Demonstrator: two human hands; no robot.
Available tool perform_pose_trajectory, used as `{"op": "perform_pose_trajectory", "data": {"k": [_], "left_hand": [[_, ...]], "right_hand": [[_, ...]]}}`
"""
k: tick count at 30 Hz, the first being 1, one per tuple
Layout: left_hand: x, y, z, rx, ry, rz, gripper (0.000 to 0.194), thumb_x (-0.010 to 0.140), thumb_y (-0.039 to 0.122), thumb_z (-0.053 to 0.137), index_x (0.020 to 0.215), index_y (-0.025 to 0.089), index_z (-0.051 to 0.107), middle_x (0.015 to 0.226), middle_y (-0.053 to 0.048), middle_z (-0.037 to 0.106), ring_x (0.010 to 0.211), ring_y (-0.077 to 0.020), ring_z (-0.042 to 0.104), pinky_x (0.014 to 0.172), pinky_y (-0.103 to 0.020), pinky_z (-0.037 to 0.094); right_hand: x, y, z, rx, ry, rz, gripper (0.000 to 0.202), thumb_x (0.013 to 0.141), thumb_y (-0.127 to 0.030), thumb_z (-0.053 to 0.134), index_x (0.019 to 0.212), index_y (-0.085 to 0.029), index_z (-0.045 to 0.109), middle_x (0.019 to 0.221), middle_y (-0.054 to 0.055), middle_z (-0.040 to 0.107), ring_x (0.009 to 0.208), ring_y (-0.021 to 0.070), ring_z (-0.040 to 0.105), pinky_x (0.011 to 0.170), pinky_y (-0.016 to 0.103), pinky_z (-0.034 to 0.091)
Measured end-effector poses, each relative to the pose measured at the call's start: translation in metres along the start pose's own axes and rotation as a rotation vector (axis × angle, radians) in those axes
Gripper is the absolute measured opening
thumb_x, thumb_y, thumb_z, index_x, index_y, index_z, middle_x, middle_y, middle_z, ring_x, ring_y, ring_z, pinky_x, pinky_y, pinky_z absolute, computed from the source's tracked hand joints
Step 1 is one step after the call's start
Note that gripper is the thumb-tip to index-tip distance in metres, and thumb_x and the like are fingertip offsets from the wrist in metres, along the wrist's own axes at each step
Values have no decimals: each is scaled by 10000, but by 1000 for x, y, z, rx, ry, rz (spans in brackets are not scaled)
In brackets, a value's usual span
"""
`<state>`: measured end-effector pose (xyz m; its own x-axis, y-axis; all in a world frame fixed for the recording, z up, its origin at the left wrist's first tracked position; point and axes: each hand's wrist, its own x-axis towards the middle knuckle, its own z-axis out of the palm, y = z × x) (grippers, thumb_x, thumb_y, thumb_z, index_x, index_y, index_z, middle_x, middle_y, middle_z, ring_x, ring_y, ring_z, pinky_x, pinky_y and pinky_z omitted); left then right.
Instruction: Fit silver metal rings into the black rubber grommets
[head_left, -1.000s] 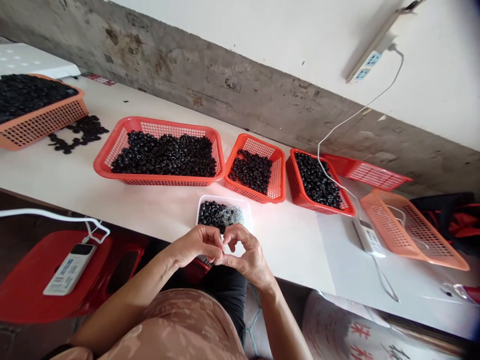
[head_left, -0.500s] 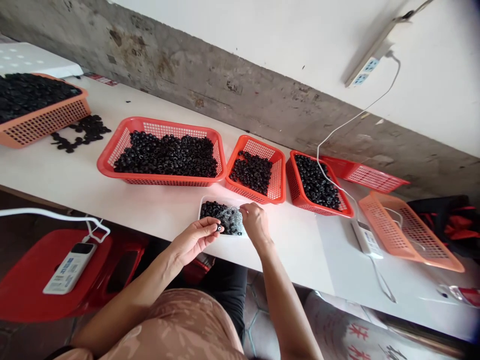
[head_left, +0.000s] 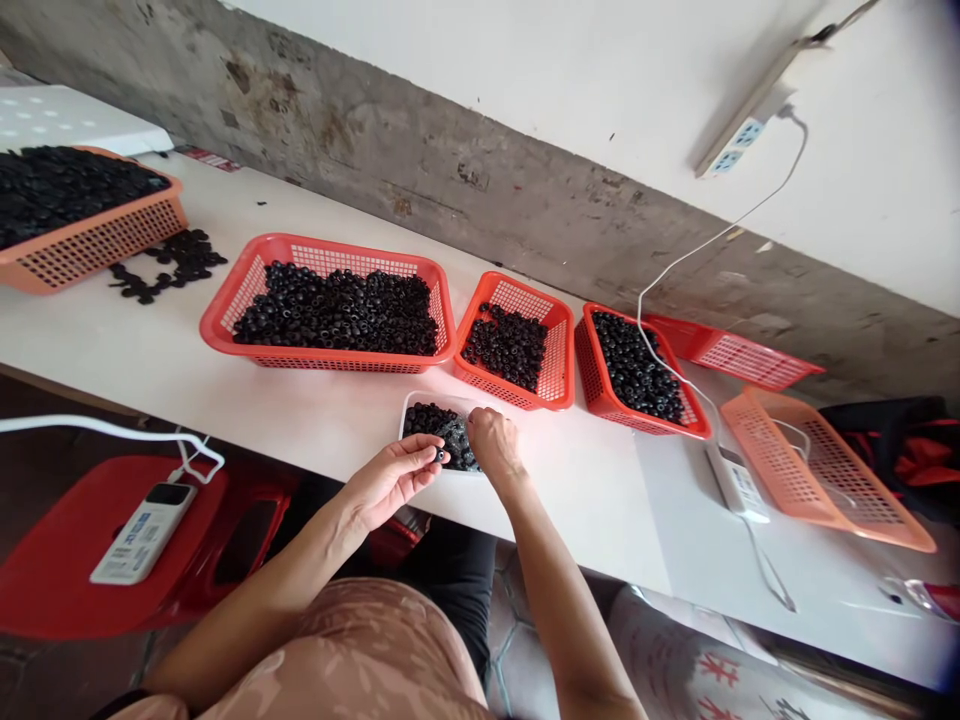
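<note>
Between thumb and forefinger, my left hand (head_left: 395,475) pinches a small round black part (head_left: 440,455) with a pale ring at its centre. It is held over the near edge of a shallow white tray (head_left: 406,402). Small black parts (head_left: 427,420) fill the tray's left side, with tiny shiny pieces among them toward the right. My right hand (head_left: 493,440) is at the tray's right side, its fingers pressed together; whatever they may hold is hidden.
Behind the tray stand a large red basket (head_left: 214,335), a small red basket (head_left: 561,375) and another red basket (head_left: 637,422), all holding black parts. An orange basket (head_left: 97,245) is heaped at left. A white cable (head_left: 640,300) hangs across the right side.
My right hand has shifted left and slightly down, deeper over the tray. The left hand still holds the black part in nearly the same place.
</note>
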<state>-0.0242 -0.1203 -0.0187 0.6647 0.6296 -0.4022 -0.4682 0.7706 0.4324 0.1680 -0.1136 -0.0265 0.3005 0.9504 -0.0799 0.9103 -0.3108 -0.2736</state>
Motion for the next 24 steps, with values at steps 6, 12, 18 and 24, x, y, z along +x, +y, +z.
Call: {"op": "perform_pose_trajectory", "data": {"k": [6, 12, 18, 24], "left_hand": [[0, 0, 0, 6, 3, 3, 208, 701, 74, 853, 887, 91, 759, 817, -86, 756, 645, -84, 679, 628, -135, 566], [-1, -2, 3, 62, 25, 23, 232, 679, 164, 895, 860, 104, 762, 790, -71, 737, 614, -71, 642, 573, -121, 535], [-5, -10, 5, 151, 37, 55, 361, 604, 296, 947, 858, 106, 774, 775, -40, 714, 622, -67, 629, 603, -132, 538], [-20, -16, 4, 245, 29, 147, 321, 640, 337, 921, 801, 110, 760, 695, -19, 690, 591, -64, 602, 577, -138, 496]], "right_hand": [[-15, 5, -8, 300, 49, -78, 168, 903, -245, 578, 943, -154, 714, 717, 35, 723, 641, 165, 681, 625, 242, 502], [-57, -3, -23, 716, 296, -399, 196, 960, -264, 573, 1023, -197, 746, 960, 71, 745, 847, 178, 711, 753, 286, 577], [-84, -11, -24, 667, 386, -654, 325, 988, -109, 506, 1238, -241, 668, 1106, 77, 719, 1026, 175, 689, 895, 314, 580], [-102, -20, -19, 613, 399, -636, 366, 989, -121, 509, 1320, -245, 606, 1137, 73, 721, 1032, 183, 686, 916, 330, 576]]}}
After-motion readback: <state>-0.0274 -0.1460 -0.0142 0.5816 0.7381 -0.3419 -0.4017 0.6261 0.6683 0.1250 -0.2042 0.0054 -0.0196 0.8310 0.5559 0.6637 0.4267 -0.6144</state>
